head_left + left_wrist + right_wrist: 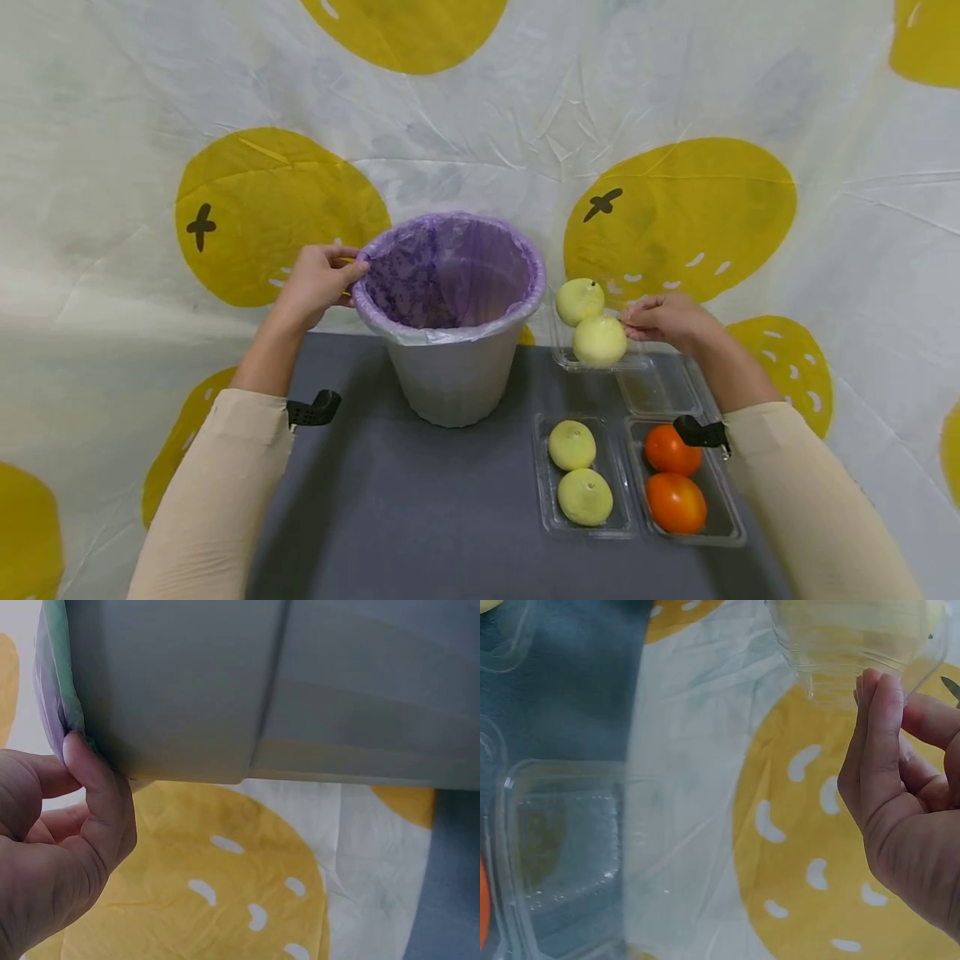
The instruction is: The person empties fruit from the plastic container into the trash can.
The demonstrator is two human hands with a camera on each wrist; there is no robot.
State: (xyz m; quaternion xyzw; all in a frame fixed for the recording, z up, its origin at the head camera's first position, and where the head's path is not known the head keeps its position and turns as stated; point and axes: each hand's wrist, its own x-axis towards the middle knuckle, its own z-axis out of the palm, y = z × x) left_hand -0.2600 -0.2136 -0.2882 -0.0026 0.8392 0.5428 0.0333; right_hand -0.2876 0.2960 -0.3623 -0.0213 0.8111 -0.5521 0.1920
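My left hand [318,283] pinches the rim of a pale round bin [453,379] on its left side. A purple plastic liner [487,279] covers the bin's inside and is folded over the rim; in the left wrist view my thumb and fingers grip its edge [56,712]. To the bin's right, my right hand [667,321] holds a clear plastic tray [566,360] by its right side, raised above the table. Two round, pale yellow pear-like fruits [600,339] sit in this tray. From below, the right wrist view shows fingertips and thumb pinching the tray's edge [840,652].
On the dark grey table [420,517], a clear tray with two greenish-yellow fruits [585,497] stands beside one with two orange-red fruits [675,504]. Behind these lies another clear tray [660,387]. A white cloth with yellow shapes [465,167] hangs directly behind the table.
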